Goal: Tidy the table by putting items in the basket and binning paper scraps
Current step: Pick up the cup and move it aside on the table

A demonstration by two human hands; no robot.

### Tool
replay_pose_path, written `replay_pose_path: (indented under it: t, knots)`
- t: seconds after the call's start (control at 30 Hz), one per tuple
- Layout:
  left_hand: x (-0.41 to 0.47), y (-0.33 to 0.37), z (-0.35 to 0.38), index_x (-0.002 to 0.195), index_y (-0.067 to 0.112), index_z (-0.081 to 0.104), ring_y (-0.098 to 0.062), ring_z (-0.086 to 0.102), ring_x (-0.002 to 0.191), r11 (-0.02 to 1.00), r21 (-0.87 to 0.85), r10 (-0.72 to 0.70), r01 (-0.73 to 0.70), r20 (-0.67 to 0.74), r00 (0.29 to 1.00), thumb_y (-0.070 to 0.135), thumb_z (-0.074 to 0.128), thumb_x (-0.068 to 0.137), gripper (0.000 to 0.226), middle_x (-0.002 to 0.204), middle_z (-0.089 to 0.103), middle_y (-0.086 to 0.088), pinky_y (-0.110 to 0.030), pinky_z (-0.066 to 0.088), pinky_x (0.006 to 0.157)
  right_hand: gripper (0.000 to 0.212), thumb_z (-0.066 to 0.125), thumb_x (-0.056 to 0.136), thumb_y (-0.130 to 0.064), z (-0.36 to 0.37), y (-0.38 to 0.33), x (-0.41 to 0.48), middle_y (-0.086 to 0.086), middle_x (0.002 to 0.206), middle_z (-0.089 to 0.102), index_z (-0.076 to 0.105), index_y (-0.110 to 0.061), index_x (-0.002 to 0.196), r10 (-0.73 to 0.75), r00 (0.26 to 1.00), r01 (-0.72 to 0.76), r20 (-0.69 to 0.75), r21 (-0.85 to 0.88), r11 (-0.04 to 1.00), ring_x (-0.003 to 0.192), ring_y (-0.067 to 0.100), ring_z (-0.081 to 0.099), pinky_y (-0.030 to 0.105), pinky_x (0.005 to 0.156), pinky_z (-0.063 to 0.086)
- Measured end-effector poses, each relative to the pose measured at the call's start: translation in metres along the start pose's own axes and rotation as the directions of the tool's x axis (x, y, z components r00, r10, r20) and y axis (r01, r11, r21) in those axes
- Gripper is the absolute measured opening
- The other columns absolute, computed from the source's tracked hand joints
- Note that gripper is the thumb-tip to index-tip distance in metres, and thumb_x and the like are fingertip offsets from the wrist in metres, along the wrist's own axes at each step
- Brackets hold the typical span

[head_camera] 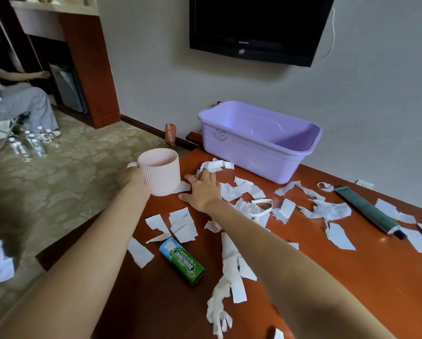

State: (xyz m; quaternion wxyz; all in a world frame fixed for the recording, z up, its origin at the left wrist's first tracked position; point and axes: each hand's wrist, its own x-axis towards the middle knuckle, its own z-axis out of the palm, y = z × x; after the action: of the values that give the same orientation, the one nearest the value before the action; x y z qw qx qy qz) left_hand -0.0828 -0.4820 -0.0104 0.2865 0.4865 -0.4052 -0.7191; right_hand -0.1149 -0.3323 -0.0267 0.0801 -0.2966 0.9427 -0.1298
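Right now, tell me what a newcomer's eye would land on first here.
Torn white paper scraps litter nearly the whole red-brown table. At its far edge, by the wall, sits a lilac basket with nothing visible inside. Near the left edge, the left hand holds a pink mug by its handle, while the right hand lies flat among the scraps beside it.

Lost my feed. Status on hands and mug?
Left hand grips pink mug by handle. Right hand flat on paper scraps. Basket beyond, looks empty.
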Motion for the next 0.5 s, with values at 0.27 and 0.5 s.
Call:
replay_pose_path:
  t: [0.27, 0.5]
  knots:
    - [0.014, 0.000, -0.006, 0.137, -0.004, 0.041, -0.033, 0.046, 0.131, 0.978, 0.200, 0.046, -0.054, 0.046, 0.998, 0.013, 0.034, 0.099, 0.042, 0.143, 0.044, -0.020, -0.041, 0.040, 0.106, 0.034, 0.055, 0.090, -0.039, -0.001, -0.001, 0.014, 0.009, 0.146, 0.028, 0.065, -0.017, 0.114, 0.112, 0.994, -0.110, -0.012, 0.124, 0.986, 0.135, 0.030, 0.022, 0.044, 0.112, 0.022]
    - [0.009, -0.004, -0.002, 0.132, -0.002, 0.048, -0.032, 0.051, 0.126, 0.993, 0.095, 0.065, -0.069, 0.042, 0.997, 0.017, 0.041, 0.098, 0.040, 0.137, 0.051, -0.020, -0.041, 0.042, 0.104, 0.036, 0.059, 0.086, -0.038, 0.003, -0.008, 0.000, 0.002, 0.142, 0.033, 0.059, -0.027, 0.120, -0.026, 0.999, 0.034, -0.043, 0.196, 0.980, 0.137, 0.024, 0.021, 0.044, 0.113, 0.018]
